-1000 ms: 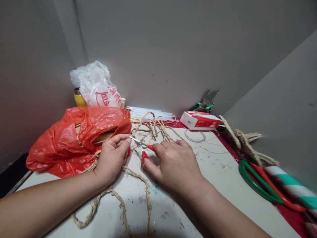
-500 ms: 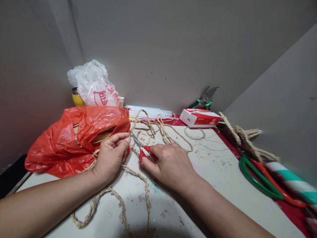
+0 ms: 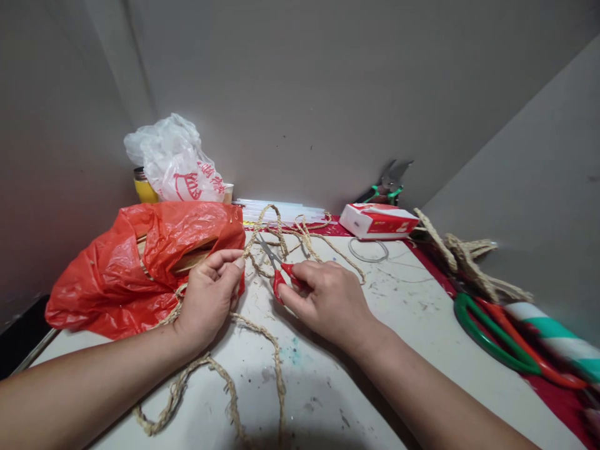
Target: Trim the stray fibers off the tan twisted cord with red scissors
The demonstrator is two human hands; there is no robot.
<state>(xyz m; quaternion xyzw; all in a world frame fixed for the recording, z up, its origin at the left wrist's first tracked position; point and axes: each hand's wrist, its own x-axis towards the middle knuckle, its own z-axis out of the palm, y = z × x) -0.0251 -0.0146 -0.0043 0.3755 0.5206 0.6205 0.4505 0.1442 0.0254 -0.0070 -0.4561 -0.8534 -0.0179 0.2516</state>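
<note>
The left hand (image 3: 210, 294), at the right end of the red plastic bag (image 3: 103, 281), pinches a braided cord (image 3: 279, 369) between thumb and fingertips. The right hand (image 3: 328, 297), to the right of the bag, grips the red handles of small scissors (image 3: 277, 270); their blades point back toward the bag's right end, close to the cord, though whether they touch it I cannot tell. The cord loops over the desk (image 3: 412, 312) in front of the bag, and more braided lengths lie tangled just right of it. Farther right of the bag are a wire ring (image 3: 368, 250), a red-and-white tissue pack (image 3: 379, 220) and, well apart, a green handle (image 3: 497, 340). Behind the bag sit a white plastic bag (image 3: 171, 156) and a yellow container (image 3: 144, 187).
</note>
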